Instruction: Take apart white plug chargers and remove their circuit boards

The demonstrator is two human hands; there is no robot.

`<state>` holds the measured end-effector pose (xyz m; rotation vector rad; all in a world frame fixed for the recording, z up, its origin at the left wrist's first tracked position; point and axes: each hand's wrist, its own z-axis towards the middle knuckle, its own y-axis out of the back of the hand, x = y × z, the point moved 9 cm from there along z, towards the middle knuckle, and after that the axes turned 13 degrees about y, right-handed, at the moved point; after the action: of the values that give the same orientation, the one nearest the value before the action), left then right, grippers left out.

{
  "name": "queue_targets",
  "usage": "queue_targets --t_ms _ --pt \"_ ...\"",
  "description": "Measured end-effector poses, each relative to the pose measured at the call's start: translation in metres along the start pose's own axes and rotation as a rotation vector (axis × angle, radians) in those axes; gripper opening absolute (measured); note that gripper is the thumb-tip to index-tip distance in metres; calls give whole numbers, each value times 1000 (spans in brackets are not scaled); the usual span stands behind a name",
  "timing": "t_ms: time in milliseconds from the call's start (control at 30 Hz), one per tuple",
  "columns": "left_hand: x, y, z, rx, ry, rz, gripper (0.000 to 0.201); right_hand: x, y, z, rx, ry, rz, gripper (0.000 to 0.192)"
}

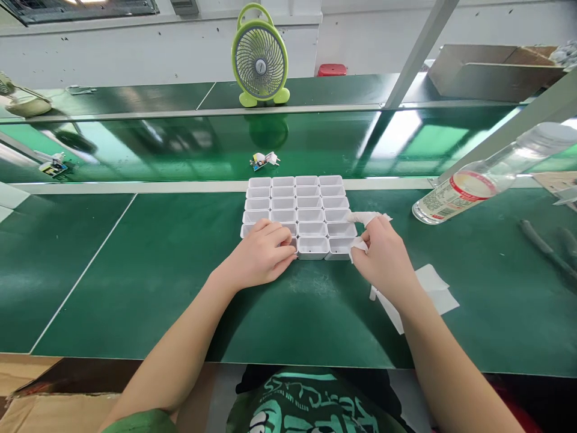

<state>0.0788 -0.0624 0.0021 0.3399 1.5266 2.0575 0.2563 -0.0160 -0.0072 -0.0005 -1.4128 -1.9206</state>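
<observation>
A white plastic tray (301, 204) with a grid of several small square compartments lies on the green table in front of me. My left hand (264, 252) rests on its near left corner, fingers curled over the edge. At the tray's near right corner, my right hand (383, 258) pinches a white cloth (367, 218) against the tray. I cannot see anything in the compartments.
White paper sheets (435, 288) lie under my right wrist. A clear plastic bottle (473, 189) lies tilted at the right. Small electronic parts (264, 160) sit on the glossy green belt behind the tray. A green fan (260, 57) stands farther back. Dark tools (541, 243) lie at far right.
</observation>
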Motion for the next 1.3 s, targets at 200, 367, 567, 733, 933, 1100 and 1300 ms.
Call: queue_targets --t_ms 200,367,567,733,933,1100,1300 --pt "0 0 -1 0 -4 -6 19 1 1 0 -14 14 -3 28" --pt "1 -1 0 3 1 -5 21 0 1 0 -2 9 -19 29" --pt "0 1 1 -5 21 -42 18 1 0 -1 8 9 -49 28" --pt "22 15 -2 -88 227 -73 22 0 0 -3 -18 42 -64 30" --pt "155 30 -3 -201 836 135 21 -4 3 -4 -71 65 -47 41" --pt "244 18 38 -83 901 263 43 -4 0 -5 -84 84 -44 45" --pt "279 6 81 52 835 224 36 4 9 -7 -185 194 -80 46"
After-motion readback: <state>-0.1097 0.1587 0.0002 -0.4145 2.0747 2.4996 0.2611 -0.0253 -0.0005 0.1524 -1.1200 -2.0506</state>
